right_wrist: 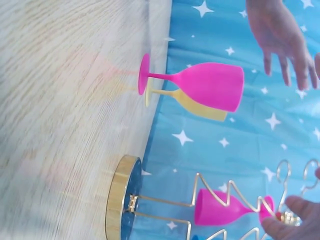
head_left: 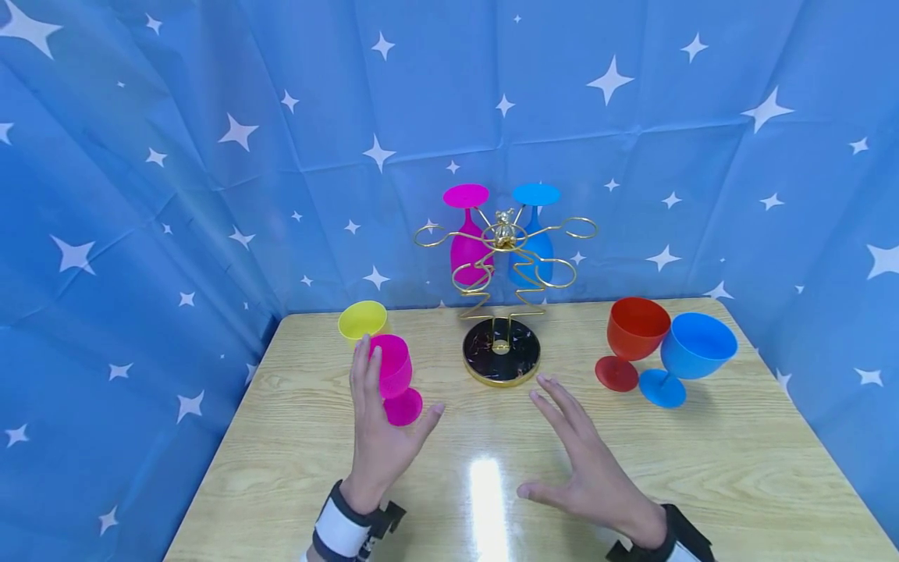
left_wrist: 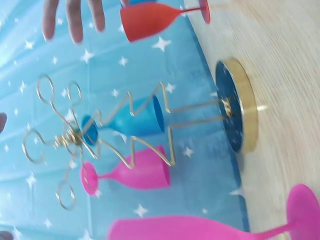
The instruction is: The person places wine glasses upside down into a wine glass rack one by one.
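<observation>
My left hand [head_left: 386,441] is raised above the table, fingers straight and thumb spread. In the head view it overlaps a standing magenta goblet [head_left: 397,367]; the right wrist view shows a gap between this hand [right_wrist: 282,37] and that goblet [right_wrist: 212,86]. Thumb and fingers apart, my right hand [head_left: 590,460] hovers in front of a gold wire glass rack [head_left: 518,293] and holds nothing. Upside down on the rack hang a magenta goblet [head_left: 467,254] and a blue goblet [head_left: 539,248]. Several of the rack's front loops carry no goblet.
Behind the near magenta goblet stands a yellow goblet [head_left: 361,318], partly hidden. On the right, a red goblet [head_left: 636,329] and another blue goblet [head_left: 698,347] stand close together. The rack's round black base [head_left: 485,351] rests on the wooden table [head_left: 281,468], before a starry blue cloth [head_left: 435,94].
</observation>
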Demonstrator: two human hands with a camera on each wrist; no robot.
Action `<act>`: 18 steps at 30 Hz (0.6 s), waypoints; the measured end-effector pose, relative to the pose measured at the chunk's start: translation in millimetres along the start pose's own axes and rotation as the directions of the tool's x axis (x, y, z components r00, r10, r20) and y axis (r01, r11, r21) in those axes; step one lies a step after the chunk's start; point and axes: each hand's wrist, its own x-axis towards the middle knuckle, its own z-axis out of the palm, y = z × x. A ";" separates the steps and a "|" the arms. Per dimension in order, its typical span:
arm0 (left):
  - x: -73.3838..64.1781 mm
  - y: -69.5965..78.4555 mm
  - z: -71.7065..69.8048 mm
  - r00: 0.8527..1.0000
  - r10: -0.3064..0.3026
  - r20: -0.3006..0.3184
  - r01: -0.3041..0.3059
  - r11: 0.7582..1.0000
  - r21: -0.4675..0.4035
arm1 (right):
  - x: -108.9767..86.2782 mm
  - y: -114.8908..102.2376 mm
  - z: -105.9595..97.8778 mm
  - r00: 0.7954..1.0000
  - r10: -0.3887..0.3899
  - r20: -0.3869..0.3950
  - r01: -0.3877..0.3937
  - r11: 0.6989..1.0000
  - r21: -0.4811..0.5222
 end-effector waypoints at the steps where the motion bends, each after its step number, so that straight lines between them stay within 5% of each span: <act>1: 0.7 -3.7 -0.6 1.000 -0.021 -0.021 0.022 1.000 0.002 | -0.5 0.1 1.1 1.000 -0.011 -0.008 0.011 1.000 0.002; 6: 3.3 -21.3 3.3 0.983 -0.164 -0.085 0.161 0.986 -0.042 | -0.7 -0.1 4.2 1.000 0.000 -0.008 0.000 1.000 0.006; 12: 0.0 -40.8 17.7 0.927 -0.354 -0.127 0.349 0.935 -0.062 | 1.4 -2.1 4.1 0.999 0.036 0.021 -0.036 0.999 0.010; 18: -4.7 -55.0 31.6 0.883 -0.437 -0.169 0.420 0.899 -0.128 | 3.3 -4.5 3.9 0.997 0.061 0.038 -0.061 0.998 0.006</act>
